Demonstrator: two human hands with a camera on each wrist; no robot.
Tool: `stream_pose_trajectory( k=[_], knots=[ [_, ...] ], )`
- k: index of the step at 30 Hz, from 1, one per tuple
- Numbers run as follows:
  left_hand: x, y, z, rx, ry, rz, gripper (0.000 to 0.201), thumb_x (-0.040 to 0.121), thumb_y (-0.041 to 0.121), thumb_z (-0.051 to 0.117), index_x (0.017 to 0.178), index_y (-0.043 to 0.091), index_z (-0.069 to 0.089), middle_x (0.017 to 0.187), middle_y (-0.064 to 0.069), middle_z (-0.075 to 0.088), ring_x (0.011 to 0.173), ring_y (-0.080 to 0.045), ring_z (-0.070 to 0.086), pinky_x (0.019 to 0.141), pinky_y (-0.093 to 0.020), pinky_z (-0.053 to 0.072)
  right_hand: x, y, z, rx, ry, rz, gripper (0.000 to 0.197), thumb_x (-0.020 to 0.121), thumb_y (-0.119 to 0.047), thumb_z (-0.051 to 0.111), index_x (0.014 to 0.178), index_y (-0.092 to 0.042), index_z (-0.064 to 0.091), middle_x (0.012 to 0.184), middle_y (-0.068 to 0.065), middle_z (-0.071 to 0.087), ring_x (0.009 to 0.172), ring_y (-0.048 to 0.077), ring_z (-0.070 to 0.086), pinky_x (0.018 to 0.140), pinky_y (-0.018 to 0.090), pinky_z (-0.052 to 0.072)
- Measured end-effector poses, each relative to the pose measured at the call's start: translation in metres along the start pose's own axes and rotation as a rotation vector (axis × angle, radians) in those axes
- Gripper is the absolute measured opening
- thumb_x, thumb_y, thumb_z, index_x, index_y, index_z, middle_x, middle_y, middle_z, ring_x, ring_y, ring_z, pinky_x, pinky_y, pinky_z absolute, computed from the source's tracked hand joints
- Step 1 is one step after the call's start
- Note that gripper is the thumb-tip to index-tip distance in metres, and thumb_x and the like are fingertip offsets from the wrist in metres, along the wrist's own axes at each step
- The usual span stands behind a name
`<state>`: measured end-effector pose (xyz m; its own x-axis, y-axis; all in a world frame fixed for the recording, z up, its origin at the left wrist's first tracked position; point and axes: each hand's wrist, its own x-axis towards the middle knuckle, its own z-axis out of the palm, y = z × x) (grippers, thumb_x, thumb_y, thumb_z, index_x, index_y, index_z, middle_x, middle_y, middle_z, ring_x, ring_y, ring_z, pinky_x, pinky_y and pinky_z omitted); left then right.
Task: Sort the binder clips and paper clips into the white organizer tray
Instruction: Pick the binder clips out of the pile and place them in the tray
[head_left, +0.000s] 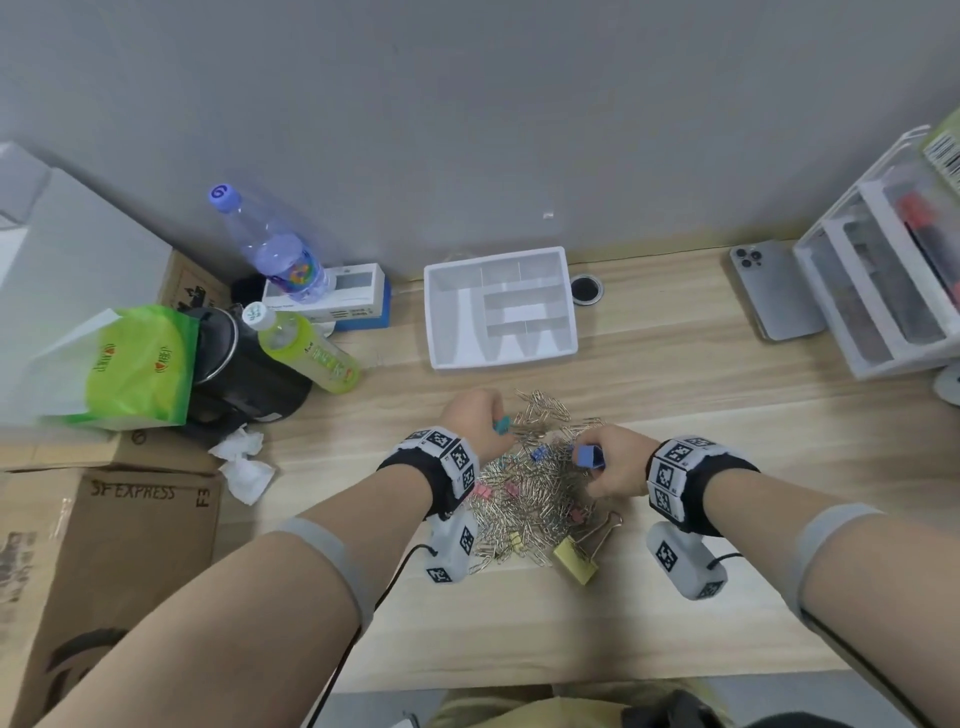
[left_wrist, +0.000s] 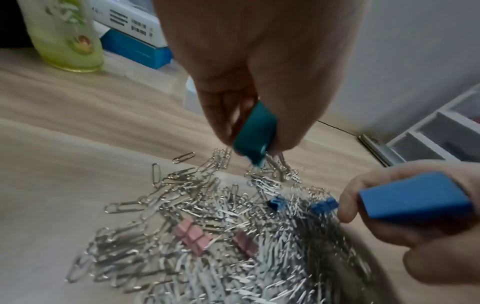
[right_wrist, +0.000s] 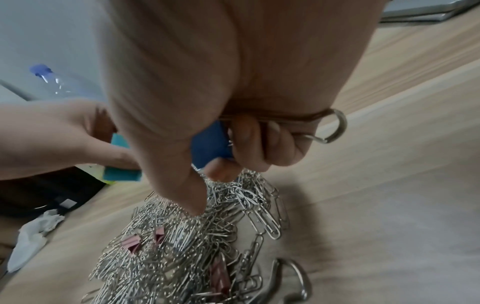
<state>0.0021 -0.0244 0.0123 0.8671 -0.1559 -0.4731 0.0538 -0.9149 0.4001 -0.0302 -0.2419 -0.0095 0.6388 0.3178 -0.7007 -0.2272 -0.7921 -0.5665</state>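
A heap of silver paper clips (head_left: 535, 488) lies mid-desk, with small pink binder clips (left_wrist: 193, 236), small blue ones (left_wrist: 278, 202) and a large yellow binder clip (head_left: 574, 561) mixed in. My left hand (head_left: 475, 423) pinches a teal binder clip (left_wrist: 255, 132) just above the heap's far edge. My right hand (head_left: 618, 460) grips a large blue binder clip (left_wrist: 413, 198), its wire handle (right_wrist: 335, 128) sticking out past my fingers. The white organizer tray (head_left: 501, 306) stands behind the heap with its compartments holding nothing I can see.
Two bottles (head_left: 306, 353), a black pot (head_left: 239, 364), a green bag (head_left: 130, 364) and cardboard boxes (head_left: 104, 571) crowd the left. Crumpled tissue (head_left: 241, 462) lies near them. A phone (head_left: 774, 288) and white drawer unit (head_left: 883, 280) stand at the right.
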Motion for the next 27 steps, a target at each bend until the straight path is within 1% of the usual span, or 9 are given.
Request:
stream_pose_trajectory(
  k=[2, 5, 7, 12, 16, 18, 21, 24, 27],
  knots=[
    [-0.006, -0.001, -0.002, 0.025, 0.039, 0.082, 0.026, 0.076, 0.011, 0.067, 0.078, 0.020, 0.043, 0.076, 0.005, 0.049, 0.072, -0.017, 0.050, 0.054, -0.023, 0.036, 0.001, 0.003, 0.002, -0.020, -0.015, 0.001, 0.035, 0.060, -0.019, 0.079, 0.091, -0.015, 0.064, 0.077, 0.005, 0.065, 0.065, 0.022, 0.063, 0.064, 0.036, 0.056],
    [-0.016, -0.002, -0.003, 0.022, 0.029, 0.156, 0.027, 0.079, 0.015, 0.068, 0.094, 0.017, 0.046, 0.082, 0.004, 0.051, 0.070, -0.016, 0.050, 0.055, -0.025, 0.040, 0.001, 0.004, 0.004, -0.032, -0.028, -0.019, 0.027, 0.057, -0.020, 0.076, 0.081, -0.017, 0.065, 0.078, 0.009, 0.071, 0.068, 0.026, 0.070, 0.066, 0.046, 0.060],
    [-0.020, -0.003, -0.003, 0.005, -0.013, 0.117, 0.031, 0.081, 0.015, 0.067, 0.105, 0.016, 0.049, 0.088, 0.002, 0.054, 0.071, -0.015, 0.053, 0.056, -0.026, 0.045, -0.004, 0.000, 0.005, -0.034, -0.041, -0.030, 0.022, 0.058, -0.015, 0.076, 0.078, -0.015, 0.065, 0.072, 0.007, 0.068, 0.063, 0.023, 0.066, 0.064, 0.045, 0.059],
    [-0.023, -0.007, -0.004, -0.035, -0.066, 0.007, 0.024, 0.081, 0.006, 0.059, 0.104, 0.014, 0.056, 0.097, -0.008, 0.056, 0.071, -0.019, 0.057, 0.049, -0.024, 0.045, -0.007, -0.003, 0.009, -0.134, -0.115, -0.073, 0.026, 0.057, -0.018, 0.080, 0.068, -0.025, 0.058, 0.066, -0.003, 0.063, 0.060, 0.019, 0.061, 0.060, 0.037, 0.057],
    [-0.025, -0.010, -0.004, -0.088, -0.079, -0.086, 0.016, 0.092, 0.016, 0.055, 0.107, 0.013, 0.053, 0.094, -0.005, 0.058, 0.063, -0.018, 0.061, 0.044, -0.023, 0.045, -0.006, 0.001, 0.016, -0.342, -0.180, -0.092, 0.038, 0.054, -0.033, 0.083, 0.076, -0.032, 0.053, 0.080, -0.009, 0.062, 0.072, 0.015, 0.063, 0.067, 0.033, 0.057],
    [-0.025, -0.013, -0.001, -0.137, -0.105, -0.159, 0.017, 0.094, 0.021, 0.054, 0.110, 0.014, 0.051, 0.092, -0.004, 0.061, 0.056, -0.015, 0.064, 0.038, -0.019, 0.043, -0.004, 0.005, 0.020, -0.431, -0.211, -0.116, 0.044, 0.050, -0.045, 0.084, 0.079, -0.031, 0.055, 0.081, -0.011, 0.064, 0.074, 0.015, 0.065, 0.071, 0.037, 0.059],
    [-0.023, -0.017, 0.003, -0.272, -0.171, -0.247, 0.021, 0.095, 0.014, 0.057, 0.113, 0.013, 0.046, 0.093, -0.011, 0.065, 0.049, -0.011, 0.064, 0.037, -0.016, 0.044, -0.007, 0.005, 0.027, -0.574, -0.251, -0.158, 0.048, 0.050, -0.043, 0.082, 0.086, -0.031, 0.052, 0.087, -0.010, 0.060, 0.078, 0.017, 0.063, 0.068, 0.036, 0.058],
    [-0.018, -0.020, 0.005, -0.464, -0.188, -0.375, 0.019, 0.092, 0.006, 0.061, 0.108, 0.011, 0.051, 0.105, -0.018, 0.064, 0.057, -0.021, 0.070, 0.049, -0.028, 0.059, -0.009, 0.006, 0.037, -0.695, -0.252, -0.242, 0.052, 0.053, -0.038, 0.079, 0.098, -0.027, 0.053, 0.095, -0.006, 0.056, 0.081, 0.019, 0.059, 0.070, 0.036, 0.056],
    [-0.016, -0.021, 0.004, -0.634, -0.209, -0.481, 0.009, 0.092, 0.002, 0.059, 0.099, 0.006, 0.058, 0.094, -0.017, 0.063, 0.067, -0.028, 0.069, 0.057, -0.039, 0.062, -0.008, 0.009, 0.045, -0.792, -0.218, -0.315, 0.051, 0.056, -0.033, 0.076, 0.100, -0.030, 0.051, 0.096, -0.005, 0.051, 0.081, 0.019, 0.056, 0.071, 0.038, 0.055]
  ],
)
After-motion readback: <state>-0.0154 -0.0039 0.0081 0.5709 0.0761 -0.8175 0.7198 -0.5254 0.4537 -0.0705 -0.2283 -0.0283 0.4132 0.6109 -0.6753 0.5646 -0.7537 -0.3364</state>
